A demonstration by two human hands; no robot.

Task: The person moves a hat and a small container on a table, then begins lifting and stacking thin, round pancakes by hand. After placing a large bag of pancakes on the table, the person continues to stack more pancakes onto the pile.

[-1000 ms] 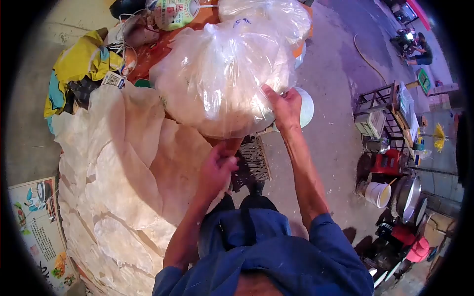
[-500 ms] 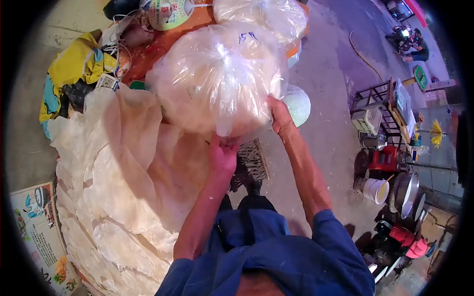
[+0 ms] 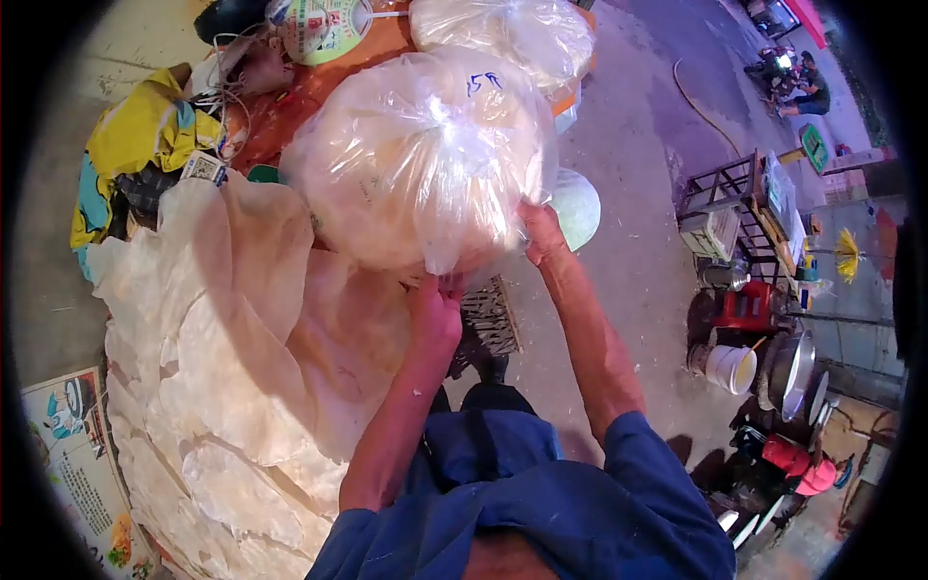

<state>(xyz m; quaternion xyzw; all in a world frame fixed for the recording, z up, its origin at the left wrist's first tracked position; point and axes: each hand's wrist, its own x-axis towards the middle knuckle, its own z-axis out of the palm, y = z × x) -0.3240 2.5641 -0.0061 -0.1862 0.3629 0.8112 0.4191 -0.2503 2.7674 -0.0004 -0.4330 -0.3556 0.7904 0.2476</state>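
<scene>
A large clear plastic bag [image 3: 387, 184], gathered at the top and filled with something pale and round in outline, rests over the orange-red table. Blue handwriting is on its upper side. My left hand [image 3: 439, 304] is closed on the bag's near lower edge, its fingertips partly hidden beneath the plastic. At the bag's right side, my right hand [image 3: 543, 234] grips the plastic, with most fingers out of sight behind it. Pale, thin, flat sheets [image 3: 232, 329] lie overlapped in a big pile left of my arms, right up against the bag.
Behind stands a second filled clear bag [image 3: 512, 39] beside a round paper fan [image 3: 324, 27]. A yellow packet [image 3: 155, 126] lies at the left. On the floor are a pale green round object [image 3: 577, 208] and, farther right, a white bucket [image 3: 731, 369] and metal rack [image 3: 720, 193]. A person [image 3: 812, 87] is far off.
The bag has turned and shifted slightly to the left, and both hands have stayed on it. My right hand sits a little lower. The whole view has moved slightly.
</scene>
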